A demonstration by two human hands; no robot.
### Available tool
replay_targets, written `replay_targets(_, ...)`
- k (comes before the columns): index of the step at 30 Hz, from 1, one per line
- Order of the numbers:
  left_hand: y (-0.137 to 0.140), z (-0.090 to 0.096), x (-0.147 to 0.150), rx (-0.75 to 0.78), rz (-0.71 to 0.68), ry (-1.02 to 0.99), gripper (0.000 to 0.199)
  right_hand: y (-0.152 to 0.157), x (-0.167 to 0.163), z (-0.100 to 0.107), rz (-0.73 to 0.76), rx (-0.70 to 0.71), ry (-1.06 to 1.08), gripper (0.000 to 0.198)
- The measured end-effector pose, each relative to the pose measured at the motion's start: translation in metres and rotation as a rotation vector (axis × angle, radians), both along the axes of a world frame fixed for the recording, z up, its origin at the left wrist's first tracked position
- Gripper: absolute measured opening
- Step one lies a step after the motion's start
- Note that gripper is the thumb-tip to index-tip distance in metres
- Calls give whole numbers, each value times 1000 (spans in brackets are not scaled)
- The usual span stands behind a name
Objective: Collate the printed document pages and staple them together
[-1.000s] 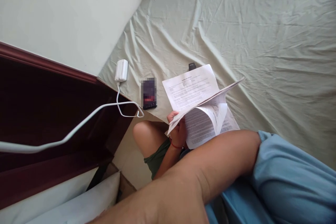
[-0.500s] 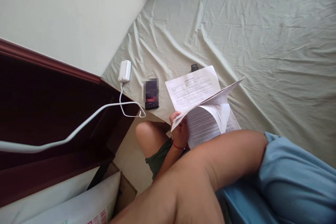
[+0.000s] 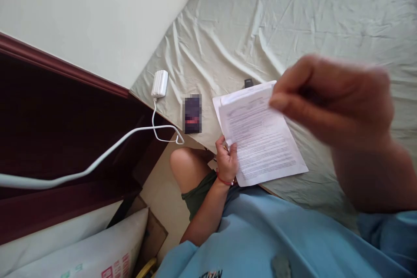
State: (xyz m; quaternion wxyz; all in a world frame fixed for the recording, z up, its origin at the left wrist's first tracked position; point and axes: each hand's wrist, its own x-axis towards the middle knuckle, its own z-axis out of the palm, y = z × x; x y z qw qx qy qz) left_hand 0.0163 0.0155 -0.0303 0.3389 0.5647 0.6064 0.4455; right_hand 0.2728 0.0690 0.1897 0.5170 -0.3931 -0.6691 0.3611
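A stack of printed papers (image 3: 267, 152) lies over the bed's edge, its top sheet nearly flat. My left hand (image 3: 227, 158), wearing a red cord bracelet, grips the stack's left edge, thumb on top. My right hand (image 3: 339, 100) is raised close to the camera over the upper right corner of the papers. Its fingers are curled, with thumb and forefinger pressed together and blurred. Whether the pinch holds a sheet corner cannot be made out.
Left of the papers lie a dark phone (image 3: 193, 115), partly pixelated, and a white charger block (image 3: 160, 83) with a white cable (image 3: 124, 141) crossing in front. A small black object (image 3: 248, 83) sits behind the papers on the creased sheet (image 3: 325, 17). White sacks (image 3: 97, 243) stand lower left.
The curled, lifted pages have come down flat on the stack. My right arm has swung from across the front to the right, bringing the hand into sight. My left hand still holds the papers.
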Motion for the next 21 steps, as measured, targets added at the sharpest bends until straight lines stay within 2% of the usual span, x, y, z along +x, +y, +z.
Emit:
replay_targets(1, 1, 1, 0, 6, 10, 10, 60, 9, 9, -9, -188, 28, -43, 21)
replay_targets(2, 1, 2, 0, 8, 20, 21, 61, 19, 17, -19, -303, 34, -75, 22)
replay_targets(3, 1, 3, 0, 6, 28, 33, 62, 30, 25, -31, -343, -6, -128, 20)
replay_targets(6, 1, 5, 0, -12, 34, 37, 62, 64, 44, -74, -330, -200, -306, 11)
replay_targets(9, 1, 6, 1, -14, 28, 20, 61, 89, 49, -118, -355, -339, -370, 9)
replay_targets(12, 1, 5, 2, -5, 23, 9, 61, 97, 45, -154, -349, -479, -298, 12)
replay_targets(14, 1, 5, 3, -7, 25, 0, 61, 98, 43, -169, -318, -519, -222, 18)
replay_targets(19, 0, 5, 4, -14, 41, -28, 60, 102, 50, -191, -271, -457, 119, 26)
replay_targets(21, 0, 5, 4, -17, 41, -28, 60, 104, 54, -197, -239, -457, 173, 27)
